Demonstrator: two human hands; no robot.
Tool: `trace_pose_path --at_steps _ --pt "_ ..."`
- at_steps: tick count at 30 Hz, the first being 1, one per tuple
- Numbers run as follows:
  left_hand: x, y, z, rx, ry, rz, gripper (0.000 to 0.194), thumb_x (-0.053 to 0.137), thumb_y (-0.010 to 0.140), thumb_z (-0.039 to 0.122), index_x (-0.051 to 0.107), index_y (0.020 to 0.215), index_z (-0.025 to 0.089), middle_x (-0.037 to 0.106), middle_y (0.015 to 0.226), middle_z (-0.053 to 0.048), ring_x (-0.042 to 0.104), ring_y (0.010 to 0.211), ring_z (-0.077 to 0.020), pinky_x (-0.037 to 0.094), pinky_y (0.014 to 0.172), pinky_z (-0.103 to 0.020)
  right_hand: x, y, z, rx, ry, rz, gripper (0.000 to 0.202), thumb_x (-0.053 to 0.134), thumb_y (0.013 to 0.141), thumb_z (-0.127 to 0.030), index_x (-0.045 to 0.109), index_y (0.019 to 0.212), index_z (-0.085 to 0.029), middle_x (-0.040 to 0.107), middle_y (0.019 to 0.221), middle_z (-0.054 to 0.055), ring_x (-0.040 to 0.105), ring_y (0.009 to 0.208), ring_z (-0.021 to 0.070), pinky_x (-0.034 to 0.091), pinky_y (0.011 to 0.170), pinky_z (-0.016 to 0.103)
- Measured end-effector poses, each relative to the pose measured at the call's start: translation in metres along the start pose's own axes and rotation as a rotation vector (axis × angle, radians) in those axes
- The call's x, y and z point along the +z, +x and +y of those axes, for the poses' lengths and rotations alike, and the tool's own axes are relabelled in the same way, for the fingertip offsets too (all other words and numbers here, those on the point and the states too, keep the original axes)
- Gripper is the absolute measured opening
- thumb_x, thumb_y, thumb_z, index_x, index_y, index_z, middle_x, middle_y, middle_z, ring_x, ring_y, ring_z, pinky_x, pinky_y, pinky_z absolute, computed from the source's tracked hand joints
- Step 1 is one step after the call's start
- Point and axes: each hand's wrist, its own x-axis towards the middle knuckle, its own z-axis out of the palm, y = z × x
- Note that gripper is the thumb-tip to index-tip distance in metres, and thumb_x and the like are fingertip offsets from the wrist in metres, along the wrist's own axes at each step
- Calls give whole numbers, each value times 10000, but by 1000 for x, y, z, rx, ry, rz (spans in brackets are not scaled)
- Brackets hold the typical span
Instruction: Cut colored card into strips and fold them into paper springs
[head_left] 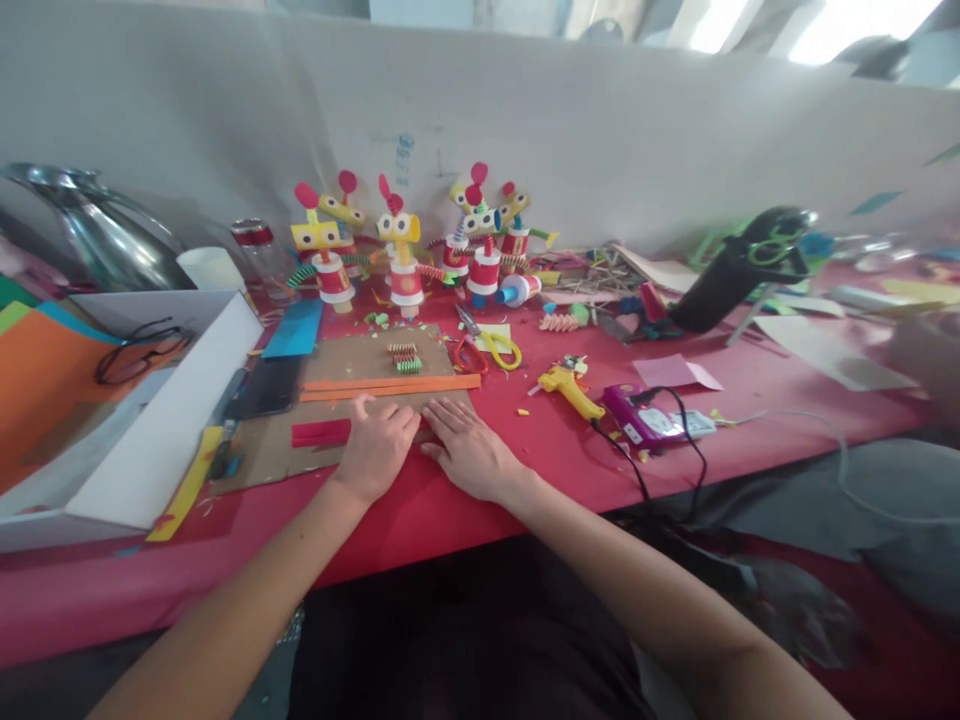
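Observation:
A red paper strip (321, 432) lies on a piece of brown cardboard (259, 455) in front of me. My left hand (379, 445) is on the strip with its fingers curled down; its right-hand stretch is hidden under the hands. Beside it, my right hand (476, 455) lies flat with the fingers stretched out, its tips close to the left fingertips. Just beyond the hands are orange paper strips (390, 386) and small accordion-folded paper springs (406, 358). Scissors (491, 345) with red and yellow handles rest at the cardboard's far right corner.
A yellow glue gun (571, 390) and a purple power strip (646, 415) with cables lie to the right. Several paper-cup figures (405, 280) stand at the back. On the left are a white box (161, 430), a dark phone (264, 387) and a metal jug (105, 240).

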Motion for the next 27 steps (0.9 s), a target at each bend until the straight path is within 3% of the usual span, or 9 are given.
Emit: trace_pose_path --at_steps 6,13,18,27 --pt "-6 -19 -23 -80 9 -5 265 407 906 94 649 915 202 680 891 -59 588 932 -253 267 925 -522 -3 -2 0 38 23 -4 491 441 966 -354 469 1407 -140 426 1484 104 328 1411 209 228 1187 408" --pt "0 -43 -52 -66 -46 41 306 397 934 133 672 993 251 705 963 -39 604 941 -232 245 921 -493 -3 -1 -1 49 34 -18 505 429 964 -364 460 1414 -138 415 1492 94 313 1418 214 226 1190 407" --pt "-3 -54 -59 -89 -58 87 362 336 956 152 681 996 253 708 962 -42 608 935 -215 241 921 -473 -4 -1 -2 54 27 -36 506 424 964 -360 457 1416 -134 403 1499 92 309 1420 215 218 1194 409" --pt "-3 -70 -64 -203 -43 37 409 269 972 164 663 1021 261 698 901 -27 592 918 -208 265 925 -477 -5 -1 -2 62 14 -44 508 438 957 -347 453 1416 -128 394 1502 92 305 1422 208 218 1194 405"
